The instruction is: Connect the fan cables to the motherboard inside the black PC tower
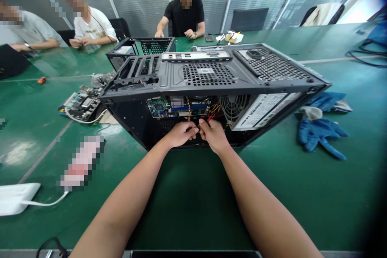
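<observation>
An open computer case (169,82) stands in front of me, its rear face with ports and vents turned upward. Just inside the open side, my left hand (182,133) and my right hand (214,134) meet with fingertips pinched close together. Something small and dark shows between them, too hidden to name. Red, yellow and black power cables (215,109) run behind my fingers. Deeper inside is the motherboard (178,107). To the right of my hands hangs the power supply (260,109), with a fan grille and white label.
Blue gloves (317,133) lie to the right. At left are a phone (81,165), a white power bank (18,198), loose circuit boards (83,102) and an orange item (41,80). Another case (142,44) stands behind. Several people sit across the green table (347,193).
</observation>
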